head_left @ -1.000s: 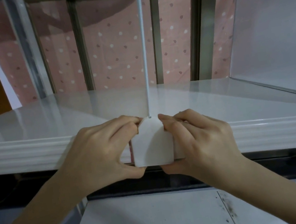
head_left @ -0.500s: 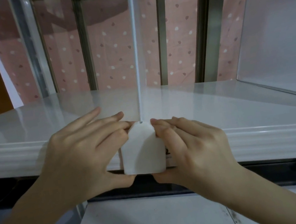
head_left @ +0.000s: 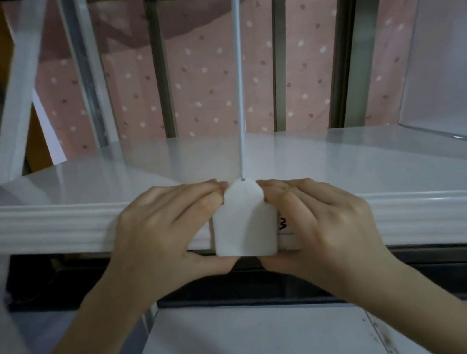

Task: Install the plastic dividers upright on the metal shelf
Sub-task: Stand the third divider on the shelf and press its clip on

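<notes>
Open shelf (head_left: 81,181) flanking upright divider (head_left: 238,85)

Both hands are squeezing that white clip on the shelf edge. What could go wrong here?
The divider is thin and tall, held only at its front by the clip, so uneven pressure from the left hand or right hand might tilt it. The clip may also not seat fully on the shelf's front rail and slip off.

The shelf (head_left: 75,182) is glossy white and the divider's clip (head_left: 243,220) is also white. Behind, the curtain (head_left: 211,74) is pink with small white and dark pink dots.
</notes>
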Available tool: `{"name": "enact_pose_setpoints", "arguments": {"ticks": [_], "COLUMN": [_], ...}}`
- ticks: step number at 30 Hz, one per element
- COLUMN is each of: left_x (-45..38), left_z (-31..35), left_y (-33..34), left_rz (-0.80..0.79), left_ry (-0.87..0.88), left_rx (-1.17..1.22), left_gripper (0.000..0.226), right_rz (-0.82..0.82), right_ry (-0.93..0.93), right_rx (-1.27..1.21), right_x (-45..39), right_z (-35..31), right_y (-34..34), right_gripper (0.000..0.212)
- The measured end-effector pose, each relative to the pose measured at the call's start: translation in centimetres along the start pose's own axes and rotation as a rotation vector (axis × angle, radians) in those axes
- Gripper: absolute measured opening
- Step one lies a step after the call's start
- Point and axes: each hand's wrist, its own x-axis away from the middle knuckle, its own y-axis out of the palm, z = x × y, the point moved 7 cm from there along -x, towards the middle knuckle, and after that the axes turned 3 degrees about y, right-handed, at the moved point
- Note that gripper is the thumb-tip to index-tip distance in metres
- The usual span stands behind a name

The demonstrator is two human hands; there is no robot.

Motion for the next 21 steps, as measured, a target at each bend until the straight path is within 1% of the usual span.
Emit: {"name": "enact_pose_setpoints", "arguments": {"ticks": [1,3,6,9,12,15,18,21], "left_x": [0.0,0.1,0.2,0.4,0.6,1.0,1.2,1.3], "left_z": [0.1,0.2,0.4,0.8,0.9,1.0,1.2,1.9], "left_y": [0.0,0.0,0.6,0.6,0.5,0.4,0.2,-0.1], "left_rz": [0.023,0.016,-0.059,-0.069,-0.058,-0.090,-0.118,-0.150], "left_ry": [-0.012,-0.044,-0.117,-0.173,-0.246,-0.349,-0.414,-0.465], "left_rx": [0.025,0.022,0.015,0.019,-0.005,0.009,0.029,0.008], "left_gripper": [0.055,0.051,0.059,0.067,0.069,0.066,0.065,0.066], "right_rz": [0.002,-0.041,-0.091,-0.100,-0.102,-0.082,-0.075,-0.121], "right_ry": [0.001,0.035,0.100,0.156,0.211,0.254,0.331,0.411], "right_rx": [0.001,0.012,0.014,0.042,0.031,0.043,0.081,0.111], "right_x": [0.1,0.3,0.7,0.9,0.9,1.2,1.5,1.8], "right_z": [0.0,0.2,0.0,-0.4,-0.6,-0.9,-1.7,-2.5], "right_y": [0.2,0.4,0.5,0.5,0.7,0.5,0.5,0.6], "right_gripper": [0.048,0.052,0.060,0.067,0.066,0.063,0.063,0.063]}}
